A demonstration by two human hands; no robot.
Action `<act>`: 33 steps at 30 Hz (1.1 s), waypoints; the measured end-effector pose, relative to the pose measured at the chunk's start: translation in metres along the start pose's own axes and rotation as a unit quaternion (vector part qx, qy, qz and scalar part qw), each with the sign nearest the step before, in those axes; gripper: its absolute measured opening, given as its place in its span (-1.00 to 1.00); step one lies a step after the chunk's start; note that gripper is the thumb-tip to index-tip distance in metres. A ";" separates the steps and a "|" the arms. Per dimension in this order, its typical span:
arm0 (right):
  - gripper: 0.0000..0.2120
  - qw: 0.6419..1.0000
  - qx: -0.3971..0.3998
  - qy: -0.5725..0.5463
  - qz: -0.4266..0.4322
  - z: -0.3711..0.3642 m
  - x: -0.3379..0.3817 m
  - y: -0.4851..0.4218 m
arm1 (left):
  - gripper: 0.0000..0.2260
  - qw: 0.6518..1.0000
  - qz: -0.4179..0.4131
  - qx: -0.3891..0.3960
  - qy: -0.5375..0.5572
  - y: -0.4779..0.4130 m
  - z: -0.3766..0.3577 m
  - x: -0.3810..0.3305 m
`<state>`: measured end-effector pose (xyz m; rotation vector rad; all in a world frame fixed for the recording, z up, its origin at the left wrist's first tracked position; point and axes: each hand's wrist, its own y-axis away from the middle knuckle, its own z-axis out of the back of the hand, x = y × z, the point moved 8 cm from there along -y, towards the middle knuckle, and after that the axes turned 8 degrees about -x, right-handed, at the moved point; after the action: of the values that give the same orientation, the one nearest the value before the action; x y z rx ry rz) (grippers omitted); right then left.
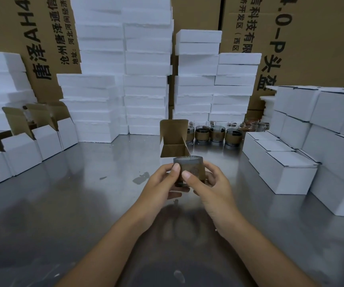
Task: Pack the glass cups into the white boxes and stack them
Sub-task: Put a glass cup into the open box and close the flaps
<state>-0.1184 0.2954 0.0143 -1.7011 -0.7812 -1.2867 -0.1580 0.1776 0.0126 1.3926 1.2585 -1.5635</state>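
Glass cup (188, 165): gripped in both hands above the steel table (84, 183), mid-view, just on the near side of the open white box (172, 146); brown sleeve round the lower body.
Left hand (160, 184): fingers curled round the cup's left side, thumb (175, 169) pressed on the near face.
Right hand (210, 187): curled round the right side and seemingly under the base, thumb laid on the near face close beside the other thumb.
Cup axis: near upright, rim uppermost, base down toward the palms; top probably tipped a little away from the body, judging by the oval of the rim.
Box from the grip: straight ahead and slightly left; lid flap standing up at the far side, mouth apparently facing up and toward the cup.
Cup to box: overlapping in view; touching or apart, cannot tell.
Nearer hand: neither clearly; left marginally more in line with the box.
Coming move, as a judgement: short carry forward, then base-first lowering into the mouth, axis upright.
Likely snag: fingers beneath the base fouling the box's near edge and side flap.
Elsewhere: row of cups (216, 133) behind the box; closed white boxes (291, 170) stacked at right; empty flap-up boxes (22, 150) at left; foam slabs (146, 79) piled at the back.
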 end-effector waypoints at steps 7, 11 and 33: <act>-0.72 0.996 -0.014 -0.050 -0.066 0.002 -0.010 -0.006 | -0.66 1.000 -0.013 -0.014 0.002 -0.004 0.005 -0.002; -0.76 0.994 -0.041 -0.064 -0.082 0.004 -0.013 -0.009 | -0.69 1.000 -0.014 -0.017 -0.002 -0.005 0.006 -0.002; -0.63 0.994 -0.074 0.030 0.075 0.007 0.009 0.000 | -0.71 0.999 0.027 -0.023 -0.023 -0.004 0.003 0.002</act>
<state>-0.1127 0.3019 0.0221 -1.7943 -0.5239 -1.3121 -0.1630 0.1757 0.0111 1.3426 1.2128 -1.5126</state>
